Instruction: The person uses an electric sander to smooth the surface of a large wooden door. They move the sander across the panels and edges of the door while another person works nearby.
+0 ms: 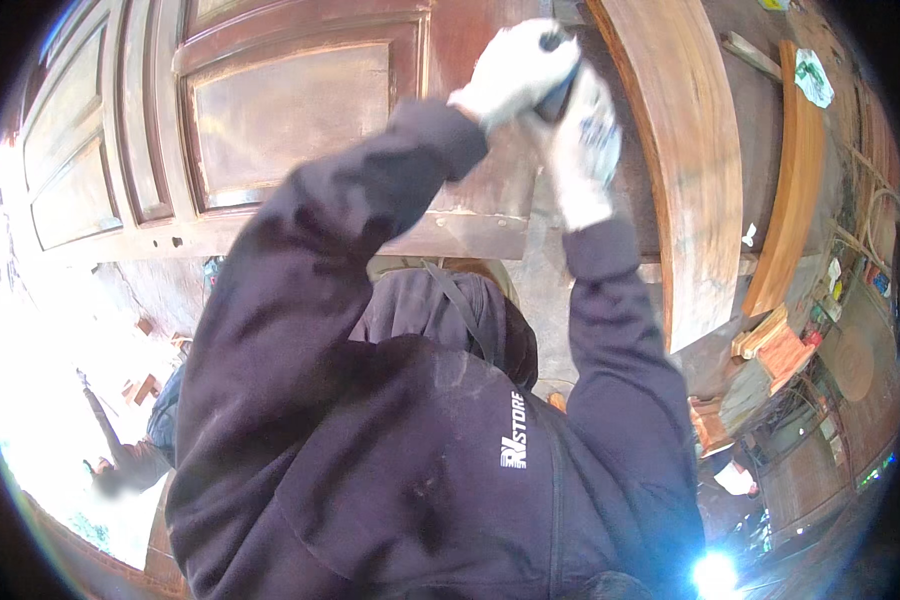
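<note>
Both my hands wear white work gloves and meet over the right end of a brown panelled wooden door. My left hand is closed round the upper part of a small dark object. My right hand, a little lower and to the right, is closed against the same object. The gloves hide most of it and the hands are slightly blurred, so I cannot tell its kind. A round dark spot shows at the top of the left glove. The door lies in front of me, its recessed panels worn and pale.
A broad curved wooden plank stands right of my hands, with a narrower orange-brown board beyond it. Cut wood pieces are piled at the right. Another person is at the lower left, in bright light.
</note>
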